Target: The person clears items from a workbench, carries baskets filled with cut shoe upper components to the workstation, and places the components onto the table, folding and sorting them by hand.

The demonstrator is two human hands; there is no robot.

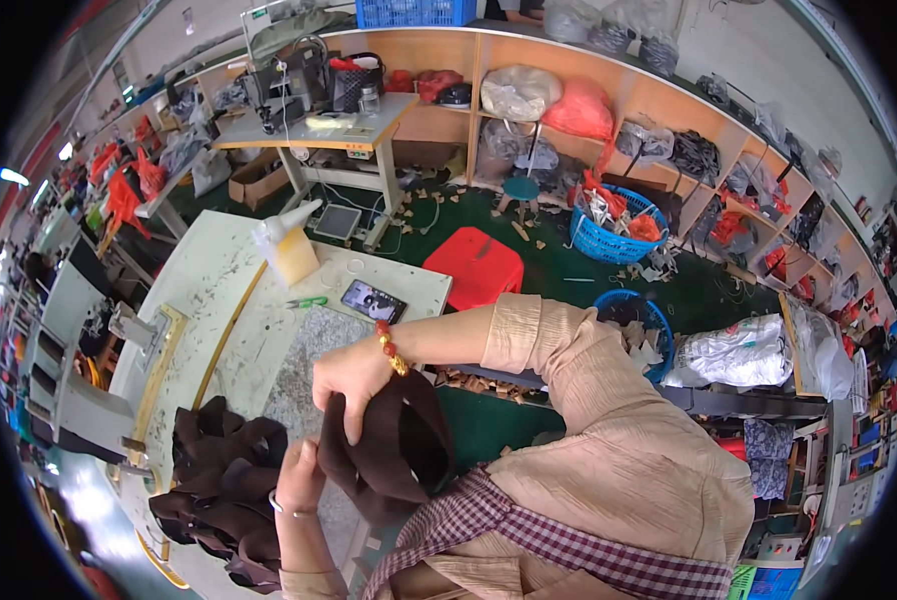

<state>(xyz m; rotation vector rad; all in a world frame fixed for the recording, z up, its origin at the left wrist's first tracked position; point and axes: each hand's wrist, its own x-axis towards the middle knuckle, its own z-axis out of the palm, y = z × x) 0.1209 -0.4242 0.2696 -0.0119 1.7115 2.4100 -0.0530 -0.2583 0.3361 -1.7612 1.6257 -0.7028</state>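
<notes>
My right hand (351,384), with a beaded bracelet at the wrist, grips a dark brown fabric piece (391,445) by its upper left edge. The thumb lies over the cloth, and the piece is folded and curved, with an opening on its right side. Close below, my left hand (301,474) is closed at the left edge of the same piece; its fingertips are partly hidden. A pile of similar dark brown pieces (227,495) lies on the white worktable (204,300), left of my left hand. Under both hands runs a grey speckled strip (314,350).
Beyond my right hand lie a phone (374,300), green-handled snips (307,302) and a bottle with yellowish contents (291,255). A red stool (474,268) stands at the table's far right corner. Blue baskets (619,225) and a white sack (737,352) are on the floor. A sewing machine (294,85) stands farther back.
</notes>
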